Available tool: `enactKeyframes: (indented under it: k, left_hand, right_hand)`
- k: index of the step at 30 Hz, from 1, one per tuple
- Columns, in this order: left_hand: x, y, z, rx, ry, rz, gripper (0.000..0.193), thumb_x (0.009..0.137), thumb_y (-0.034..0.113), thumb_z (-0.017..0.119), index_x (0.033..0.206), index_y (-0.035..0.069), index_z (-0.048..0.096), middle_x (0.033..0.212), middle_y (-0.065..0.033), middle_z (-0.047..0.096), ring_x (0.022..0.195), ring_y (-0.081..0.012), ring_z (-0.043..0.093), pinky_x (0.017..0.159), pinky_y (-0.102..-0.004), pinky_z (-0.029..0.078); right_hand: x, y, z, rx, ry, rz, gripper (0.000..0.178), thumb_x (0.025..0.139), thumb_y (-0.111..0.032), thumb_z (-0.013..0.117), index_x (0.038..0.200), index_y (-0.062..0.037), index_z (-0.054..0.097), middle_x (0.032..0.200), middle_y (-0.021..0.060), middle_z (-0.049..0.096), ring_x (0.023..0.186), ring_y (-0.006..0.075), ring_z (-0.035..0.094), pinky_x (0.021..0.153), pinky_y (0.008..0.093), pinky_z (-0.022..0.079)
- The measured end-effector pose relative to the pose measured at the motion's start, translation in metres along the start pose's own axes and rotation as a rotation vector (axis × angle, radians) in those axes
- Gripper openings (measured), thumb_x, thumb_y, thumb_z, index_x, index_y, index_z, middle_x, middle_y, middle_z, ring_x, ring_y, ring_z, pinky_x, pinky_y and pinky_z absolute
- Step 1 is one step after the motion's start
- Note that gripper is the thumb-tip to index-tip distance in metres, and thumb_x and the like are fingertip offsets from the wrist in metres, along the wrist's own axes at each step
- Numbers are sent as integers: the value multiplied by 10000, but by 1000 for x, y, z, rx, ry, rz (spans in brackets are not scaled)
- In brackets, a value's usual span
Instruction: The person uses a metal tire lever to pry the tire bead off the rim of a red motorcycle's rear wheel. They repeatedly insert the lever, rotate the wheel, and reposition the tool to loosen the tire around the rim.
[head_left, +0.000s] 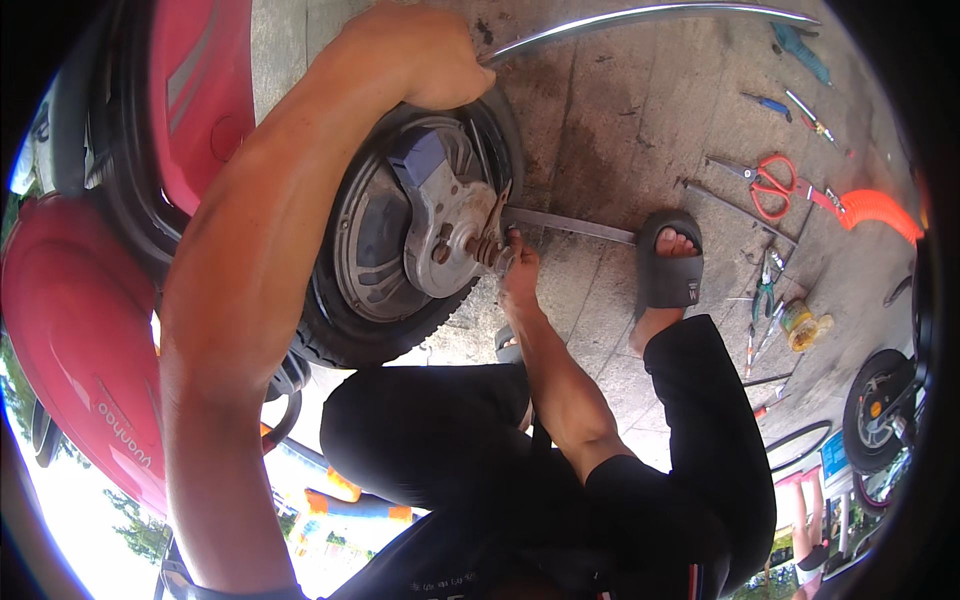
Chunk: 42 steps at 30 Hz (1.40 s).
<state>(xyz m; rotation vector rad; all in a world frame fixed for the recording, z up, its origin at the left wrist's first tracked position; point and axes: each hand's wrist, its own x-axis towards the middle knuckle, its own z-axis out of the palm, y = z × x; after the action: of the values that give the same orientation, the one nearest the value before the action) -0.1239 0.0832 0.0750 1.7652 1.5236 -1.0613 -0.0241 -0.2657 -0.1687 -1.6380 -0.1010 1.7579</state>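
Note:
A scooter wheel (372, 235) with a black tyre (335, 335) and a grey metal hub fills the middle left. A metal bracket (440, 240) with a blue-grey block sits over the hub, and the axle (484, 250) sticks out through it. My left hand (440, 62) is closed at the top of the tyre; its fingers are hidden, so what it grips cannot be made out. Beside it, a long shiny curved bar (650, 17) emerges. My right hand (519, 275) is closed around the axle's outer end. A flat metal bar (570, 224) runs from the hub toward my foot.
Red scooter bodywork (80, 330) stands at left. On the paving at right lie red-handled scissors (772, 185), pliers (765, 290), a coiled orange hose (880, 212), a small yellow container (800, 325) and a blue glove-like item (800, 52). Another wheel (875, 410) is at far right.

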Motion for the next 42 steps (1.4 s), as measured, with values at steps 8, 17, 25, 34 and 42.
enactKeyframes:
  k: [8,17,25,34,42]
  left_hand:
    - [18,-12,28,37,219,24,553,863,464,580,1098,-26,684,1064,-250,707,1023,-418,672,898,-484,524]
    - [12,-15,30,9,211,9,564,865,476,600,1144,-7,685,1118,-244,702,1059,-404,670,928,-469,521]
    - [11,-18,31,20,192,-11,591,874,496,594,1179,-3,676,1163,-239,692,1096,-398,658,959,-464,506]
    - [12,-15,23,17,152,9,593,866,491,592,1175,-7,676,1190,-245,683,1107,-397,654,963,-458,502]
    - [10,-16,22,27,209,-10,601,848,491,598,1178,-5,677,1155,-241,695,1082,-395,664,952,-453,505]
  right_hand:
    - [-15,-11,-8,-108,-31,53,559,1070,-404,483,651,-41,555,581,-41,456,577,97,393,538,331,356]
    - [-49,26,-47,-349,-66,156,516,1075,-432,429,720,-76,546,603,-4,483,534,142,459,520,338,368]
    - [-65,41,-3,65,-60,210,482,1043,-517,480,735,-149,513,514,-28,434,390,95,365,378,274,256]
    - [-92,1,10,100,-15,369,504,1043,-516,485,709,-138,492,511,-25,407,398,100,365,393,284,266]
    - [-99,-1,17,-138,192,239,519,1053,-461,461,668,-115,486,545,-28,429,448,92,385,429,308,284]
